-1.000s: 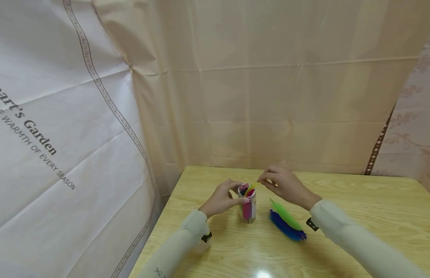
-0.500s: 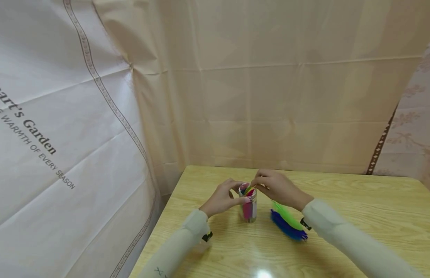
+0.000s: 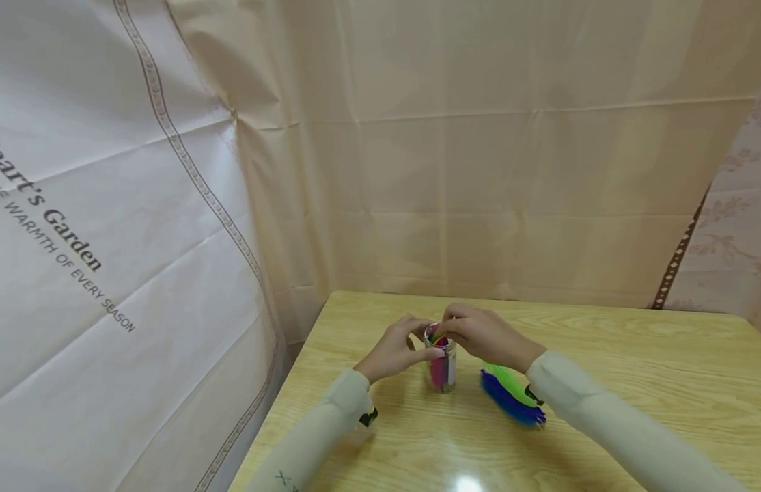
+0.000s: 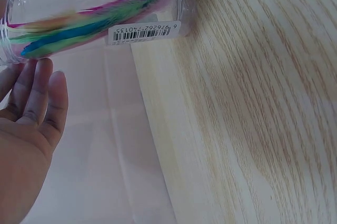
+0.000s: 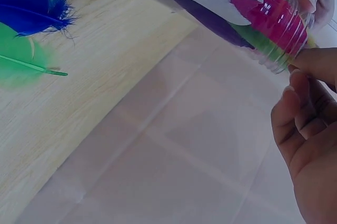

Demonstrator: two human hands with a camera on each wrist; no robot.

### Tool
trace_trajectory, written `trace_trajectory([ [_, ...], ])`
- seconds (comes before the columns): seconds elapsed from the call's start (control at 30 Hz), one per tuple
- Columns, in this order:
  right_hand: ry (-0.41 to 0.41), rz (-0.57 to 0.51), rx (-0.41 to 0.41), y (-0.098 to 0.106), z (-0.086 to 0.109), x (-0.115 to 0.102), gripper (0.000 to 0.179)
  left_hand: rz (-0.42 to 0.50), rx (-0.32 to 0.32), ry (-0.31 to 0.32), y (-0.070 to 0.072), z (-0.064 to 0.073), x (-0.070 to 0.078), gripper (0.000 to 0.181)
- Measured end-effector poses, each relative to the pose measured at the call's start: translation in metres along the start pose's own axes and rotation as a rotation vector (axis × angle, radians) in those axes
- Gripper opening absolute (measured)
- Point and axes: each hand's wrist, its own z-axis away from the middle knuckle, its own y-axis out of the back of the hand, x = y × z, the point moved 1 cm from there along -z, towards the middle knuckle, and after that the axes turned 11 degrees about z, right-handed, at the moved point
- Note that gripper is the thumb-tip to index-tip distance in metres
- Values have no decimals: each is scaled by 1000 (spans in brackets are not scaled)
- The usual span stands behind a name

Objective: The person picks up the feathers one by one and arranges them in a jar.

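Note:
A clear jar [image 3: 443, 374] with colourful feathers [image 4: 95, 23] inside stands on the table, and a barcode label [image 4: 142, 33] shows on its side. My left hand [image 3: 389, 350] grips the jar near its rim, thumb in front and fingers behind. At the mouth, my right hand [image 3: 488, 335] pinches a yellow feather, mostly down inside the jar; only a little yellow shows by the fingertips. In the right wrist view, pink, green and purple feathers press against the jar wall [image 5: 268, 29], and the right thumb and forefinger meet at the threaded rim.
Right of the jar, a blue feather [image 3: 509, 402] and a green feather [image 3: 508, 383] lie side by side on the wooden table [image 3: 639, 369], partly under the right wrist. A beige cloth [image 3: 442, 171] hangs behind the table, and a white printed cloth [image 3: 110, 225] hangs at the left.
My right hand has moved left and down to the jar's mouth, and the yellow feather has sunk into the jar. My left hand keeps its grip in place.

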Motion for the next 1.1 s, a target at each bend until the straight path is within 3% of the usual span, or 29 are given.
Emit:
trace_trajectory([
  [0.53, -15, -41, -29, 0, -2, 2, 21, 3, 6, 5, 0, 0, 1, 48],
  [0.9, -138, -104, 42, 6, 20, 21, 19, -17, 11, 22, 0, -2, 1, 53],
  [1.1, -197, -123, 42, 7, 33, 28, 19, -10, 18, 19, -1, -1, 1, 53],
])
